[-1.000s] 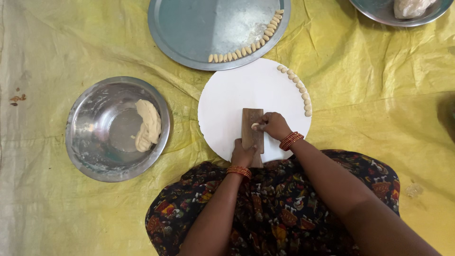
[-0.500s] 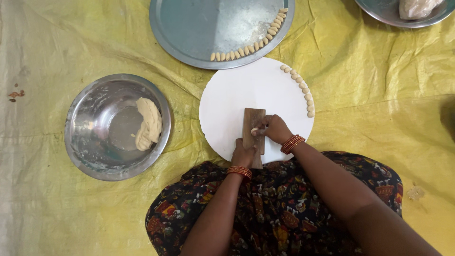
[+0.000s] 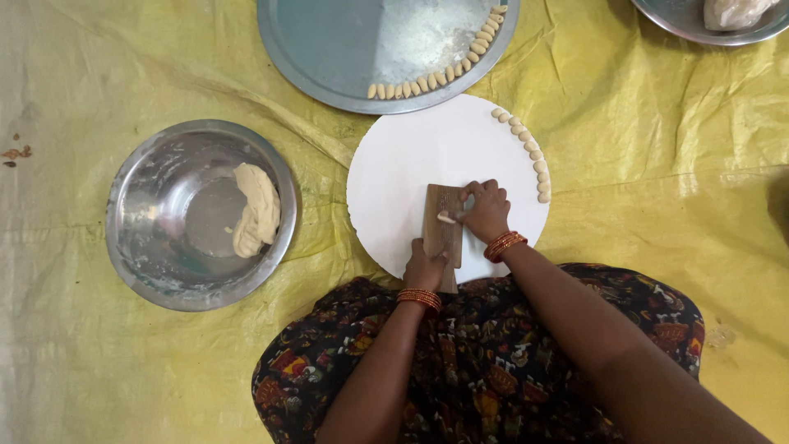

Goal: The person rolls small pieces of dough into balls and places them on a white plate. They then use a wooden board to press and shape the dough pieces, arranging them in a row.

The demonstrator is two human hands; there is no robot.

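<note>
Dough piece (image 3: 446, 218), small and pale, is lying on the ridged wooden board (image 3: 441, 226), under the fingertips of the right hand (image 3: 485, 211). Compared with the picture half a second earlier, little is changing: the right hand's fingers are still curled over the piece at the same spot on the board. Going left to right: one steel bowl (image 3: 131, 247) is sitting on the yellow sheet (image 3: 99, 74), holding one lump of dough (image 3: 256, 210) against its right wall. Just right of it, one round white board (image 3: 411, 156) is lying flat, with the wooden board resting on its lower middle. The left hand (image 3: 425, 267) is gripping the near end of the wooden board, fingers closed around it. The right hand, just to the right, is pressing down with fingers together on the dough piece. Along the white board's right edge, about nine shaped dough pieces (image 3: 530, 152) are lying in a curved row. Above, one large steel tray (image 3: 329, 41) is carrying a second curved row of shaped pieces (image 3: 444, 74), too many to count surely. At the top right, one more steel dish (image 3: 666, 16) is showing partly.
</note>
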